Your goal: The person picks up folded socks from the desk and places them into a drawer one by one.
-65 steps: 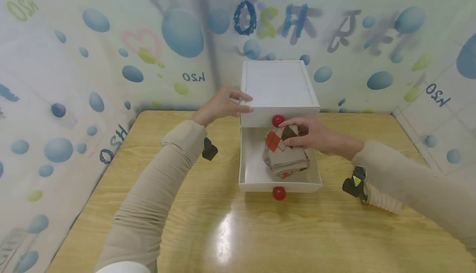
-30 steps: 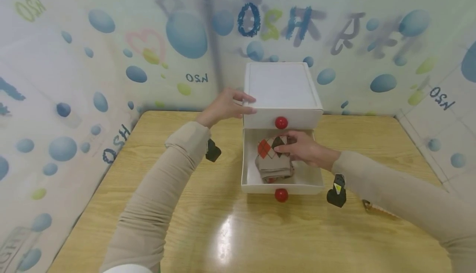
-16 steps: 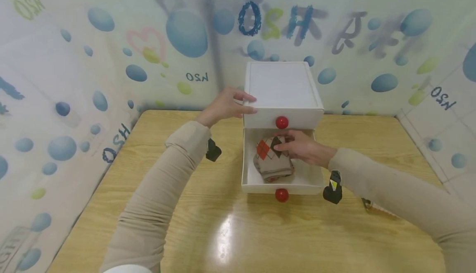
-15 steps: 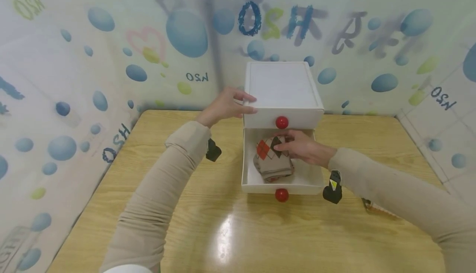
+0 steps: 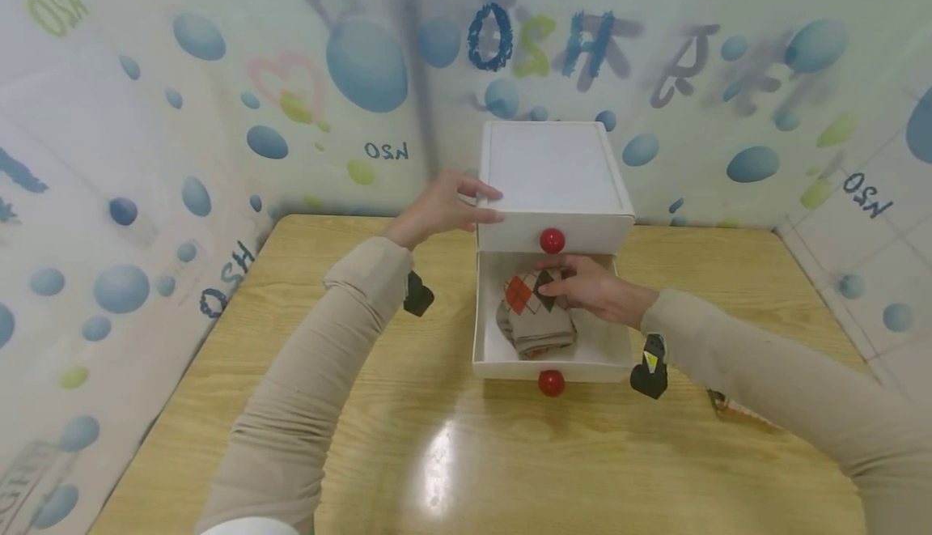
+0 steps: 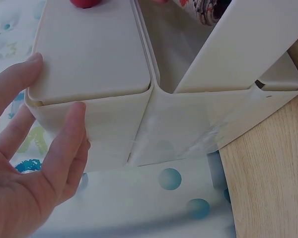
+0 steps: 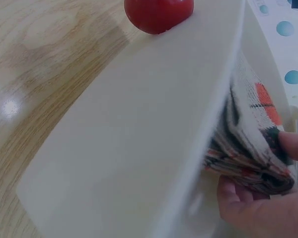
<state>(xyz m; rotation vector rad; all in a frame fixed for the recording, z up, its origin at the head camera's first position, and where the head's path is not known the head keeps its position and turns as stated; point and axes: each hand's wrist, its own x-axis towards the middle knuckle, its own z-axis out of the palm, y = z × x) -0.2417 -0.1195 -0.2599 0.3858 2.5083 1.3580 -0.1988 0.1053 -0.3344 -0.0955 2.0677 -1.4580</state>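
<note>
Presently; cloth [image 5: 540, 326] in drawer [image 5: 507, 370]; far side pinched by right hand [image 5: 597, 288]

The right sleeve [image 5: 757, 377] hides most of a beige thing [image 5: 726, 405] on the bench [image 5: 364, 438]; its kind I cannot tell. The right hand [image 5: 599, 288] covers the far right part of the folded cloth [image 5: 537, 320]. In the right wrist view, the rim of the drawer [image 7: 139, 119] is blurred.

From here I count two drawers [image 5: 513, 233] [image 5: 582, 371], two knobs [image 5: 552, 241] [image 5: 551, 383], one argyle bundle [image 5: 539, 322], one table [image 5: 393, 413] and, at four o'clock, one half-hidden item [image 5: 721, 403].
</note>
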